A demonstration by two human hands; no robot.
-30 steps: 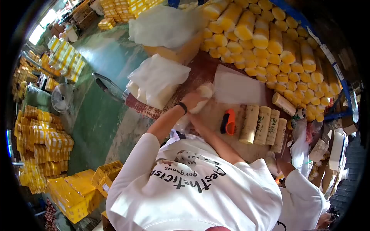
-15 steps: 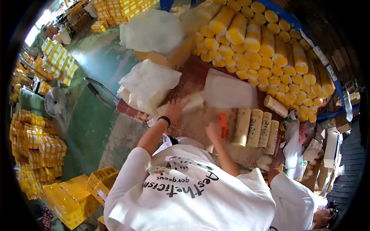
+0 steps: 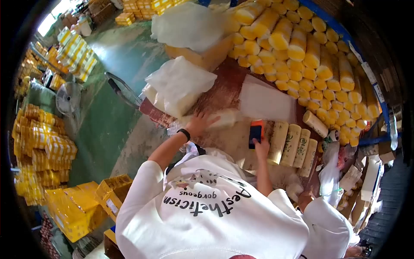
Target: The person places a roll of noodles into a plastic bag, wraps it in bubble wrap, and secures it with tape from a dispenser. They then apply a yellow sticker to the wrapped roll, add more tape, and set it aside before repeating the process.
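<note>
My left hand (image 3: 200, 123) lies with fingers spread at the near end of a pale, translucent roll (image 3: 227, 118) on the worn brown-red table (image 3: 226, 88). The fingers of my right hand (image 3: 261, 149) are closed round an orange and dark blue tool (image 3: 255, 134), which stands up from the hand beside the printed rolls. Several cream rolls with green print (image 3: 291, 144) lie side by side right of that hand. A flat stack of whitish sheets (image 3: 265, 100) is beyond the pale roll. Crumpled white plastic (image 3: 180, 84) sits at the table's left.
Many yellow-ended rolls (image 3: 297, 47) are piled behind a blue frame (image 3: 345, 34). A co-worker's arm (image 3: 307, 199) is at the lower right. Yellow crates (image 3: 75, 209) stand lower left, with a fan (image 3: 68, 98) and a metal handle (image 3: 123, 88) on the left.
My right hand has lifted and turned the orange tool, so its dark blue face shows. The view has shifted, and my left hand remains by the pale roll.
</note>
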